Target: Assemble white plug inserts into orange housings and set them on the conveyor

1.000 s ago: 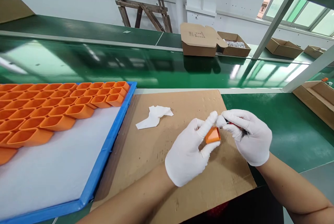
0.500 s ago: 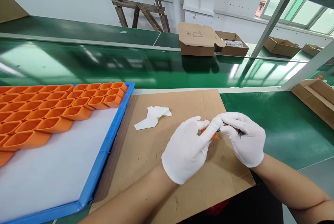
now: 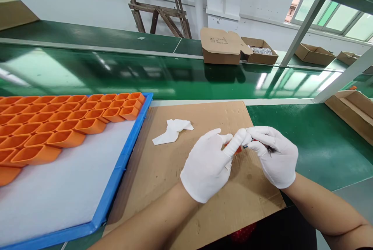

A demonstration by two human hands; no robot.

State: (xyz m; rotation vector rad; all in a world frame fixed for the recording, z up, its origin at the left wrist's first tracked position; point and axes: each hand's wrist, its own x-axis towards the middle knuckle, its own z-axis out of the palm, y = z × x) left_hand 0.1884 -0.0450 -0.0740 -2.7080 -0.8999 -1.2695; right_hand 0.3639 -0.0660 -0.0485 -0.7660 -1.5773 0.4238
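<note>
My left hand (image 3: 208, 164), in a white glove, is closed around a small orange part (image 3: 238, 150). Only a bit of its edge shows below the fingers. My right hand (image 3: 275, 158), also gloved, pinches a slim dark tool with a red bit (image 3: 271, 149); its kind is hidden by the fingers. The tool's tip meets the orange part by the left fingertips. Both hands are over a cardboard sheet (image 3: 166, 188). A torn white paper piece (image 3: 173, 130) lies on the sheet, left of the hands.
At left, a blue-rimmed tray (image 3: 122, 162) holds rows of orange open-ended sleeves (image 3: 67, 139). Behind runs a glossy green belt (image 3: 175, 83). Cardboard boxes (image 3: 221, 56) stand on the back ledge. Another open box (image 3: 352, 112) sits at right, near a slanting metal post (image 3: 344, 75).
The view has shifted slightly. Both hands keep their hold, and the orange part is turned a little between the left fingers.
</note>
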